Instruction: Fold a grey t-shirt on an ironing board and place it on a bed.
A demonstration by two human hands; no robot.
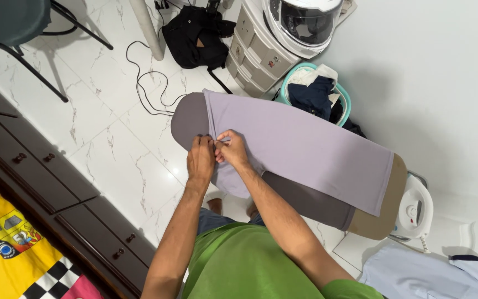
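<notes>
Both my left hand (201,158) and right hand (231,148) pinch the lilac garment (300,149) at its hem — soft, light, limp; I'd grip edges.

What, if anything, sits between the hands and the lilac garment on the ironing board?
Nothing visible does. The left hand and right hand are already on the lilac garment, pinching its edge near the narrow end of the ironing board. The iron stands apart at the far end.
</notes>
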